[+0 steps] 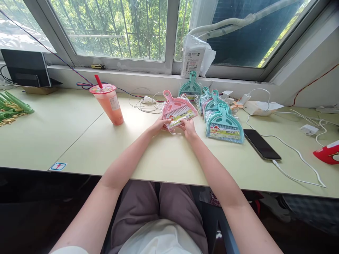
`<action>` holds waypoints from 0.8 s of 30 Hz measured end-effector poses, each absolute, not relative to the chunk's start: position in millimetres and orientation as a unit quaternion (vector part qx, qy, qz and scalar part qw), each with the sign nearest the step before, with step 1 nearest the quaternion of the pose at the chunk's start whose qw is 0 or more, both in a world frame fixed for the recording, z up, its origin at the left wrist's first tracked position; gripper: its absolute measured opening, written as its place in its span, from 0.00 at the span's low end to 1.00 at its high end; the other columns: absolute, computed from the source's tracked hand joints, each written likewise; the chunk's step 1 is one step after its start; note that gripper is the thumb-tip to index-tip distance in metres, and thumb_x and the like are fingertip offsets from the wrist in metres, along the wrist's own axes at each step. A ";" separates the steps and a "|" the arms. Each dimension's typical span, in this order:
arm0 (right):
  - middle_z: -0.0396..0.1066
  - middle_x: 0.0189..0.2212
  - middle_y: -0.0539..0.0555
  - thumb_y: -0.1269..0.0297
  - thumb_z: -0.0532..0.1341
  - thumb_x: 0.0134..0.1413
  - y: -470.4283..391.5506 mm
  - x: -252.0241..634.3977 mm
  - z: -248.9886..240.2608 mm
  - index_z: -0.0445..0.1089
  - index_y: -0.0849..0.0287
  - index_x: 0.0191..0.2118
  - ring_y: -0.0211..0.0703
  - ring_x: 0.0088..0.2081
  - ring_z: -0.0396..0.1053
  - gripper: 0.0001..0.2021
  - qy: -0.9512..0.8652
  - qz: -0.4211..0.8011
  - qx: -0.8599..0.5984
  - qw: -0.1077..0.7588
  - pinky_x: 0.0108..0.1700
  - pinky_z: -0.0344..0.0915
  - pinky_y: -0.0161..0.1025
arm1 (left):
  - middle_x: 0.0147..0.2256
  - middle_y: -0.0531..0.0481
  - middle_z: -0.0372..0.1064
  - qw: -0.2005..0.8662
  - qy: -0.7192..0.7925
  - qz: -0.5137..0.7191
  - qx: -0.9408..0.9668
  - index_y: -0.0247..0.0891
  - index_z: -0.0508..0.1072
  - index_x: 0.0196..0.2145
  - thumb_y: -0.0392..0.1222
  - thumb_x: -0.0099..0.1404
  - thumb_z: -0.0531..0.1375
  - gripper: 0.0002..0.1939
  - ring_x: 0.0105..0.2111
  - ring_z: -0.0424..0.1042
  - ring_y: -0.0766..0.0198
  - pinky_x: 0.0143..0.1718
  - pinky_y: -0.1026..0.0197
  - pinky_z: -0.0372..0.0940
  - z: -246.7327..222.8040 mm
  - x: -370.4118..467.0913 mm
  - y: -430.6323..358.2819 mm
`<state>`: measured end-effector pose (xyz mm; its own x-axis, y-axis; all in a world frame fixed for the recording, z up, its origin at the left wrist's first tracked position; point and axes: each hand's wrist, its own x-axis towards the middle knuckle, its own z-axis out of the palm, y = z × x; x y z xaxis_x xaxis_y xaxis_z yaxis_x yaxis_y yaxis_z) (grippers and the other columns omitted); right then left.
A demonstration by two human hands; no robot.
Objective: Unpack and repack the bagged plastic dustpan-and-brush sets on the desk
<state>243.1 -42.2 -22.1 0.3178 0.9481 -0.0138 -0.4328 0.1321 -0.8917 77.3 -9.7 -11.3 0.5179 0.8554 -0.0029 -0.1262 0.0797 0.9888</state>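
Observation:
A pink dustpan and brush set [178, 108] in clear plastic wrap is held above the middle of the table, its handle pointing away from me. My left hand [159, 125] grips its lower left corner. The fingers of my right hand [188, 127] pinch its lower edge, with the thumb on top. Just to the right lie several wrapped teal sets, the nearest one [224, 127] with a yellow label. Another teal set [191, 86] leans upright at the back by the window sill.
A cup with a red straw [109, 106] stands left of my hands. Right of the teal sets lies a black phone [262, 144] on a white cable. Loose wires and a white box [261, 108] are at the back. Green items [13, 107] lie far left.

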 end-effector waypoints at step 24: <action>0.75 0.30 0.46 0.74 0.58 0.56 -41.5 246.1 -16.6 0.65 0.56 0.40 0.35 0.28 0.75 0.07 -0.212 0.510 -0.463 0.694 0.35 0.77 0.34 | 0.41 0.40 0.77 0.650 0.357 0.344 0.576 0.31 0.67 0.56 0.40 0.58 0.64 0.28 0.29 0.76 0.59 0.33 0.54 0.75 1.0 77.9 -20.3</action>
<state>246.1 -41.5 -16.6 0.3904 0.9034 -0.1773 -0.5109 0.0524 -0.8581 77.9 -20.3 1.0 0.5076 0.8589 -0.0678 -0.0356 0.0994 0.9944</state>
